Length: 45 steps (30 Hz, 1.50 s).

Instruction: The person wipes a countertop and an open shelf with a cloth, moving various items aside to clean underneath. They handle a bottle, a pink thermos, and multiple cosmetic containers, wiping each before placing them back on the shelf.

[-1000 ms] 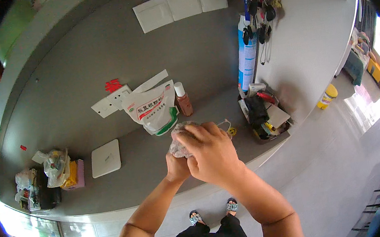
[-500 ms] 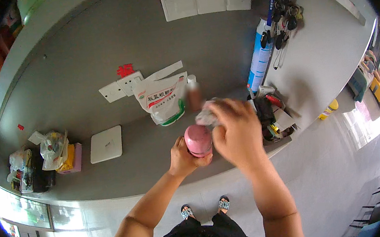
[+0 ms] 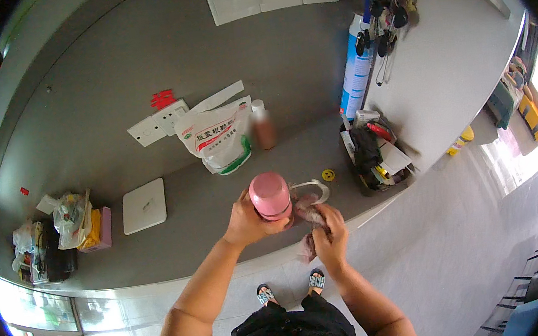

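the left grip was wrapped round the side of a pink bottle, whose smooth, rounded end faced up toward the camera. the bottle lay up and to the right of the palm, its rounded end standing clear of the fingers, while the thumb side of the grip ran along the bottle's lower edge, on the person's side. in the view from above, both showed over the near part of the grey worktop.

the right grip was pinched on a crumpled, greyish-pink cloth, part of which stuck out beyond the fingers toward the bottle and part of which hung on the near side. that put the bottle up and to the left of the right grip, with the cloth between them; whether the cloth touched the bottle could not be told. a white loop curved just beyond the cloth, and it was unclear what it was joined to.

near that loop, a small yellow ring lay on the worktop. farther back, a white pouch stood beside a small brownish bottle with a white cap, both well apart from either grip. to the right sat a packed box of odds and ends.
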Tool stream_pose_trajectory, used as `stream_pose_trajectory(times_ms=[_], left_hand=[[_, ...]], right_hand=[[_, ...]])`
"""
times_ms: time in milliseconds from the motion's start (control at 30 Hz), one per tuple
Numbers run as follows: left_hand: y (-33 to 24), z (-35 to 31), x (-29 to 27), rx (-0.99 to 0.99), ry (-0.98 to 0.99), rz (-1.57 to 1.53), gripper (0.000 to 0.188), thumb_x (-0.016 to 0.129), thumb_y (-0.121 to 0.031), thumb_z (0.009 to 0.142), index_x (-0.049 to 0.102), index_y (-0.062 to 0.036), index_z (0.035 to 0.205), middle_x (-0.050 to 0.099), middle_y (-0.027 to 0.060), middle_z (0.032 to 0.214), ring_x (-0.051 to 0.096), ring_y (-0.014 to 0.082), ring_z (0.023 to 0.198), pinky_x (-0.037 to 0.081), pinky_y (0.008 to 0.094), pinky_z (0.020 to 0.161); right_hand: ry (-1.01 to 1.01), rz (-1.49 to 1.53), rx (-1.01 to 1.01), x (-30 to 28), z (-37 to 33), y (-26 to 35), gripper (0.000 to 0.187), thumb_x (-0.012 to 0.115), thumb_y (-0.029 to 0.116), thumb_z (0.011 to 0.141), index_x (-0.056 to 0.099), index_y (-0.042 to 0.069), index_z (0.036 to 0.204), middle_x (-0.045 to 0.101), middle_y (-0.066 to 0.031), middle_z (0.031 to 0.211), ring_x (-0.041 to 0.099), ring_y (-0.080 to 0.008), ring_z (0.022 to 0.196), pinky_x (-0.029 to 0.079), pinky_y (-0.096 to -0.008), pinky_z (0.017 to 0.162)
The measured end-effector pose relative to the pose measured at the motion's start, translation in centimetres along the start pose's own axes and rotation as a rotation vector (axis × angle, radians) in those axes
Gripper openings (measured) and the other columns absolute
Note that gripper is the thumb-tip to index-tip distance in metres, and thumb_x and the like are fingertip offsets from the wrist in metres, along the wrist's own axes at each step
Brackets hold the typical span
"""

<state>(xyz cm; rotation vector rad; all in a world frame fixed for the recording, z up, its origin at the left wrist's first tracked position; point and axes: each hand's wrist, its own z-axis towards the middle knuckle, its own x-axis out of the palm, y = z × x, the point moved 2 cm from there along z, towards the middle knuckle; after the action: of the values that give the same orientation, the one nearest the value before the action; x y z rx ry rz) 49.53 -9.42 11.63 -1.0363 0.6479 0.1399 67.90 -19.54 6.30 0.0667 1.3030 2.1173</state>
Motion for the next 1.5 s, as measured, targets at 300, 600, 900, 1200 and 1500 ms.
stream_pose_trajectory(times_ms=[300,600,900,1200,1500], left_hand=[[0.0,-1.4,-0.8,0.018,0.021,0.004,0.105,0.093,-0.044,0.054,0.039,-0.0003,0.132,0.059,0.0179,0.121,0.062,0.0321,0.111,0.050,0.0409,0.094],[0.9,-1.7,-1.8,-0.133,0.032,-0.074,0.074,0.091,-0.025,0.065,0.052,0.0015,0.123,0.067,0.0126,0.111,0.066,0.0198,0.098,0.055,0.0354,0.083],[2.0,-2.2,-0.2,-0.039,-0.191,-0.070,0.099,0.095,-0.046,0.053,0.045,-0.0025,0.127,0.061,0.0104,0.119,0.061,0.0210,0.108,0.050,0.0363,0.093],[2.7,-3.0,-1.2,-0.275,-0.061,-0.384,0.085,0.093,-0.029,0.059,0.048,-0.0045,0.127,0.062,0.0052,0.114,0.060,0.0162,0.104,0.050,0.0332,0.092],[7.8,-4.9,0.2,-0.209,-0.199,-0.415,0.102,0.094,-0.033,0.048,0.043,-0.0069,0.131,0.059,0.0036,0.118,0.059,0.0169,0.107,0.048,0.0338,0.095]], right_hand=[[0.164,0.534,0.062,2.2,6.0,0.7,0.056,0.050,-0.001,0.077,0.056,0.004,0.132,0.055,-0.0172,0.134,0.052,-0.0337,0.123,0.039,-0.0378,0.105],[0.410,0.222,0.207,2.1,3.7,-1.2,0.058,0.051,-0.001,0.076,0.059,0.013,0.132,0.063,-0.0185,0.117,0.057,-0.0368,0.111,0.044,-0.0393,0.100],[0.382,0.420,-0.025,5.5,5.4,0.6,0.065,0.049,0.002,0.077,0.051,0.016,0.140,0.054,-0.0190,0.131,0.051,-0.0371,0.119,0.041,-0.0426,0.102],[0.562,-0.225,0.004,2.8,8.4,1.2,0.046,0.057,0.017,0.080,0.060,0.015,0.125,0.067,-0.0176,0.102,0.059,-0.0389,0.105,0.046,-0.0499,0.091],[0.743,0.209,0.464,3.8,7.5,0.0,0.035,0.055,0.014,0.082,0.064,0.014,0.116,0.069,-0.0202,0.089,0.067,-0.0364,0.081,0.051,-0.0445,0.070]])
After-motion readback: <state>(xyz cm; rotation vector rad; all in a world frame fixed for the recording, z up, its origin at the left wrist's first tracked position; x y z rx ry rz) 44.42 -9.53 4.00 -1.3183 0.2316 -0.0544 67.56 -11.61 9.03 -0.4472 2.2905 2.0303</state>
